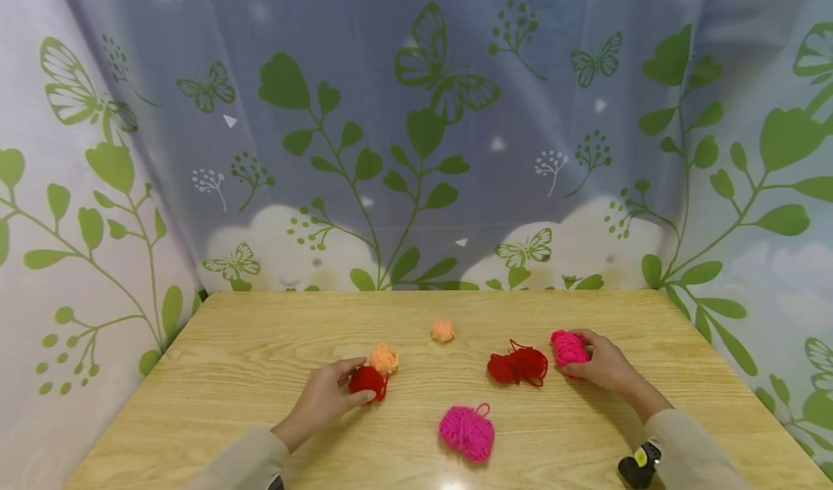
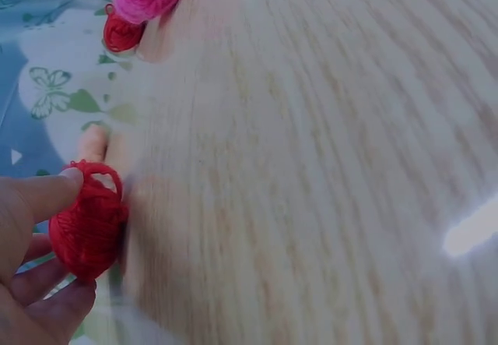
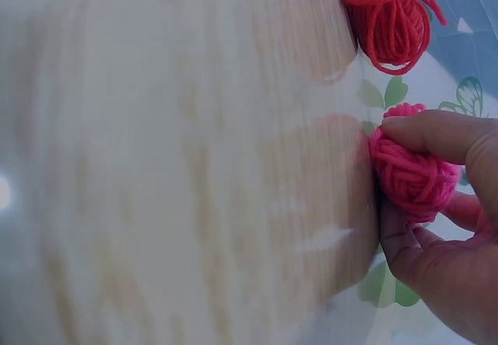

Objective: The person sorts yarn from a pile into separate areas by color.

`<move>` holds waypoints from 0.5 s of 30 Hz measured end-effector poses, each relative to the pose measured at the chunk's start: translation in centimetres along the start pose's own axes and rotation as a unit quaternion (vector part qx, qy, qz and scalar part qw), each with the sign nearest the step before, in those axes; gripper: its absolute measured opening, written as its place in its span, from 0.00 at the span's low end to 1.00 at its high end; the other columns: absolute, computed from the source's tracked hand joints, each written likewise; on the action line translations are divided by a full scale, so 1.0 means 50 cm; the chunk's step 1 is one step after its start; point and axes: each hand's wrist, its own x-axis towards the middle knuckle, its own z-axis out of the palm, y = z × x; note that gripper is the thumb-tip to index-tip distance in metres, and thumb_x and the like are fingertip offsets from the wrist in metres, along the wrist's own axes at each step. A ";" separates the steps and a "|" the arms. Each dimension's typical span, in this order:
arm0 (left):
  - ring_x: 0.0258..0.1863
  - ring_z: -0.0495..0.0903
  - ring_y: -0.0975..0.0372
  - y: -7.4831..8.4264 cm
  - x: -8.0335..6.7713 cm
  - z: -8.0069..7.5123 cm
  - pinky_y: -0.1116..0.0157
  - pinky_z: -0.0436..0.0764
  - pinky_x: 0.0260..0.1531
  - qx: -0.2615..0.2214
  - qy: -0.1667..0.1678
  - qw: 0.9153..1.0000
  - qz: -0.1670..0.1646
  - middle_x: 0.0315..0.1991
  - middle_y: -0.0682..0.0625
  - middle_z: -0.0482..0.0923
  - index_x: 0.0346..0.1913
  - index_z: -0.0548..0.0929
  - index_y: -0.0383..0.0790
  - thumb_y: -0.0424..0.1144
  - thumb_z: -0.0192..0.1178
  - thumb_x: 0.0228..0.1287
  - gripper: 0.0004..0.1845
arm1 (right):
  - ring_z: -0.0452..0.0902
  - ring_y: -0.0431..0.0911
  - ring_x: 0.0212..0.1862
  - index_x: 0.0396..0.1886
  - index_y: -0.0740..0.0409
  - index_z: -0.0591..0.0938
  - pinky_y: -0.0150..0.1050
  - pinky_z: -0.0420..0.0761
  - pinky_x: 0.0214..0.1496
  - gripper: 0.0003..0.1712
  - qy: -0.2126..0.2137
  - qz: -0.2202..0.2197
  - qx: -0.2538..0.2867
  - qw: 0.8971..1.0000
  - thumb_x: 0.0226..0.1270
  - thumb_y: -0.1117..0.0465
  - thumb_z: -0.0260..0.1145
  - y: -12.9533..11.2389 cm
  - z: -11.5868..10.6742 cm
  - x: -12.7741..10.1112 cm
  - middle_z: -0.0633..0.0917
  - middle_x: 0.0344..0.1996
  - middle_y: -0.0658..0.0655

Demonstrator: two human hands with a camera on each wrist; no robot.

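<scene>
My left hand (image 1: 328,397) grips a small red yarn ball (image 1: 367,384) between thumb and fingers, low over the table; the left wrist view shows the same red ball (image 2: 89,228) with a loop of strand near the thumb. Just behind it lies a peach yarn ball (image 1: 385,358). On the right side, my right hand (image 1: 609,363) holds a hot-pink yarn bundle (image 1: 570,350), its thumb and fingers on opposite sides. In the right wrist view that pink bundle (image 3: 416,166) appears at the table surface. Left of it is a red yarn bundle (image 1: 518,365) with loose loops.
A magenta yarn bundle (image 1: 468,433) lies near the front middle of the wooden table (image 1: 273,331). Farther back is a smaller peach ball (image 1: 443,330). A printed curtain (image 1: 364,244) with leaves and butterflies encloses the back and sides.
</scene>
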 end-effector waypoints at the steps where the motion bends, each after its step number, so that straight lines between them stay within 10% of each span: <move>1: 0.48 0.82 0.47 -0.002 0.000 0.001 0.63 0.83 0.42 -0.003 -0.001 1.000 0.003 0.50 0.34 0.80 0.53 0.81 0.28 0.31 0.74 0.47 0.27 | 0.77 0.61 0.48 0.61 0.77 0.66 0.46 0.80 0.44 0.40 0.000 -0.001 0.000 1.000 0.51 0.66 0.74 0.000 0.000 0.000 0.76 0.50 0.75; 15: 0.43 0.84 0.52 -0.008 0.000 0.010 0.65 0.84 0.38 0.014 0.008 1.000 0.025 0.45 0.38 0.84 0.49 0.83 0.32 0.32 0.74 0.47 0.23 | 0.77 0.59 0.45 0.60 0.77 0.66 0.43 0.80 0.42 0.40 0.008 -0.004 -0.008 1.000 0.51 0.66 0.74 0.000 0.001 0.000 0.77 0.48 0.74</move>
